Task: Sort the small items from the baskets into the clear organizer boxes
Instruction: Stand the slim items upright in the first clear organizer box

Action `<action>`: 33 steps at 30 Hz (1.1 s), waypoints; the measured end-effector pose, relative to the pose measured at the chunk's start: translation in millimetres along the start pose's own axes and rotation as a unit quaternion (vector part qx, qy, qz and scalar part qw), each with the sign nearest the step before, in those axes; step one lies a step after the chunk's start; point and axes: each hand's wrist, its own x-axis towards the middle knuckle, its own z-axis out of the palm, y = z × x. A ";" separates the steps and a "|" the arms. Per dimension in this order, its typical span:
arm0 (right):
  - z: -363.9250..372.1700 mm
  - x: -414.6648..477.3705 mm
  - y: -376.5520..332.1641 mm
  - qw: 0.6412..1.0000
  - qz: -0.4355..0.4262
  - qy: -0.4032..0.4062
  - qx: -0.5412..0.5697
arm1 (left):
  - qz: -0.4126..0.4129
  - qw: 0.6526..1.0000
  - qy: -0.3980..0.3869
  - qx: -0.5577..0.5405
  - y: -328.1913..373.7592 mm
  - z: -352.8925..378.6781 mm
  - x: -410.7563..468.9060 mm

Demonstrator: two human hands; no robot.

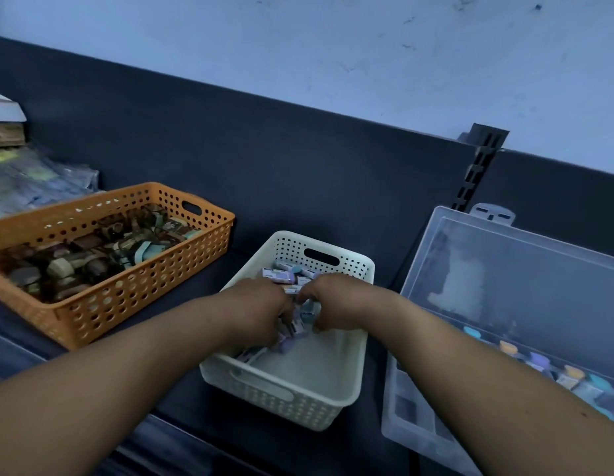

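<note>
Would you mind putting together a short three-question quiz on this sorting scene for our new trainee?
1. Which basket are the left hand and right hand digging for items in? A orange; B white; C neither.
2. True or false: the clear box stands open.
3. Fill in: seen from the person, the orange basket sits to the ____ of the white basket.
Key: 1 B; 2 true; 3 left.

Dark shelf [216,276] bears orange basket [144,273], white basket [281,400], organizer [418,424].

left hand [260,314]: fingers [281,321] curled down | right hand [336,300]: fingers curled down
</note>
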 end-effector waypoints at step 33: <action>-22.3 -132.5 79.8 0.928 0.051 0.235 0.283 | 0.039 0.902 0.163 -0.398 94.1 -51.5 22.0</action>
